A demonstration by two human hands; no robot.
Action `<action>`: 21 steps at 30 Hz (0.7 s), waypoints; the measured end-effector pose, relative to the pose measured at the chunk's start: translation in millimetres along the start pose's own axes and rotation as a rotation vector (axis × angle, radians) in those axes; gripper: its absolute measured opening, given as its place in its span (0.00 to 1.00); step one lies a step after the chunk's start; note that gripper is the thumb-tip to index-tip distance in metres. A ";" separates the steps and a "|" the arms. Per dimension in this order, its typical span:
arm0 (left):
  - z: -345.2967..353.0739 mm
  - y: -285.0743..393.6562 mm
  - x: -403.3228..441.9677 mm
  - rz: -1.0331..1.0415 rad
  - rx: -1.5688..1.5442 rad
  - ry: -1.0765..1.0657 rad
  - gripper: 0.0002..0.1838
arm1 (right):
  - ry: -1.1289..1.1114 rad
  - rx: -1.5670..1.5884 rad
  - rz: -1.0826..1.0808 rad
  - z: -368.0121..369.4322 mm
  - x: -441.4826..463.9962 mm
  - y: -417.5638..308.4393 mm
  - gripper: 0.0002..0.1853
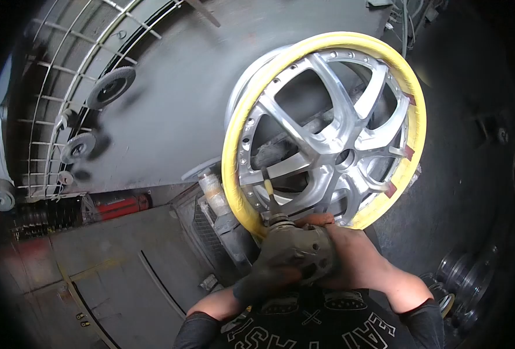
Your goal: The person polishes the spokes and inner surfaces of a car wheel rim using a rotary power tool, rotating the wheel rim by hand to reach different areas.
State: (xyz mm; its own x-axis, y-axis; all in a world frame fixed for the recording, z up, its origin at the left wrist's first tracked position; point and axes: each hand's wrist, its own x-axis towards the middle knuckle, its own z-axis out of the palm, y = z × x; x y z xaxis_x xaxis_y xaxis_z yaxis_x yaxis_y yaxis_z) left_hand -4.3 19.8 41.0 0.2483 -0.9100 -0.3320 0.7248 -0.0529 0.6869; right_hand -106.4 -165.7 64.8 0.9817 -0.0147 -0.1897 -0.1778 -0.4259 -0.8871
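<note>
A silver alloy wheel (350, 125) with several spokes stands tilted in front of me, its outer lip wrapped in yellow masking (230, 154). I hold a power tool (298, 250) with a dusty, rounded body in both hands, low in front of my chest. From its collar a thin shaft with a small pale-yellow tip (269, 187) reaches over the wheel's lower left; whether it touches the metal I cannot tell. My left hand (263, 282), dark and partly in shadow, wraps the tool from the left and below. My right hand (350, 247) closes round its right side.
A curved wire rack (51, 87) at upper left carries round discs (112, 87). Left of the wheel stands a pale, wrapped cylinder (213, 193). A red object (120, 205) lies farther left. Dark, shiny rounded parts (467, 273) sit at lower right. Dark red tape patches (409, 152) mark the masking.
</note>
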 end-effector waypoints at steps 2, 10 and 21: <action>-3.6 2.9 -7.5 0.020 0.017 0.009 0.39 | -0.024 -0.006 -0.014 7.9 4.5 0.1 0.32; -14.3 15.5 -24.8 0.078 0.060 0.023 0.39 | -0.057 -0.092 0.003 29.2 17.1 -17.2 0.33; 15.5 16.0 -9.5 -0.149 -0.073 -0.095 0.40 | 0.111 -0.171 -0.033 -2.5 -34.1 -6.8 0.47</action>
State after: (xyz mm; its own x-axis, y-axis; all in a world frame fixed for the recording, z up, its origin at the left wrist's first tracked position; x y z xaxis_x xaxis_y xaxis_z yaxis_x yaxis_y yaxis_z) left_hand -5.0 21.2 65.2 0.0759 -0.9292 -0.3618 0.7947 -0.1628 0.5847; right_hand -138.5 -164.6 78.4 0.9900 -0.0937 -0.1055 -0.1403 -0.5751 -0.8060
